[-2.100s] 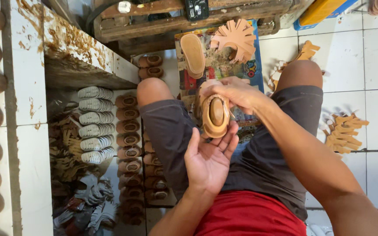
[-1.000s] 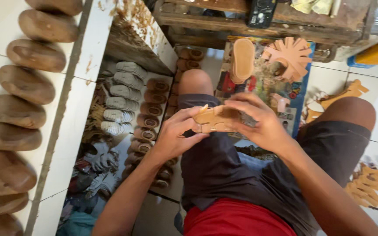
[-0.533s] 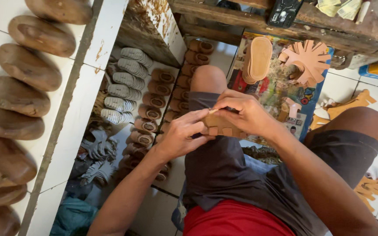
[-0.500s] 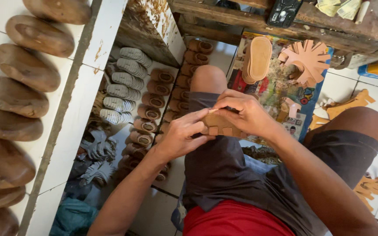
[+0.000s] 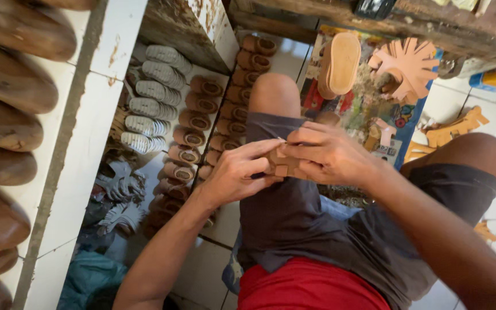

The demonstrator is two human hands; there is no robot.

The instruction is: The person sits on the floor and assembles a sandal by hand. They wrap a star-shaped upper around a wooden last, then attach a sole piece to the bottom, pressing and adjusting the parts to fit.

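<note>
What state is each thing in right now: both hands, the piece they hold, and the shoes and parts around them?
Left hand: closed on the tan leather piece.
Right hand: gripping the same piece.
Tan leather piece: held over the lap, mostly covered by fingers.
Brown baby shoes: lined up on the floor.
Tan sole: lying bottom up.
Wooden lasts: in a row on the ledge.

Two hands, left (image 5: 233, 175) and right (image 5: 328, 155), share one tan piece (image 5: 279, 163). About seven wooden lasts (image 5: 7, 92) line the white shelf (image 5: 81, 138). On the floor, five grey shoes (image 5: 153, 86) form one column, with two columns of brown shoes (image 5: 196, 120) beside them, too crowded to count exactly. One tan sole (image 5: 340, 60) and one fan-shaped cutout (image 5: 411, 63) lie ahead.
</note>
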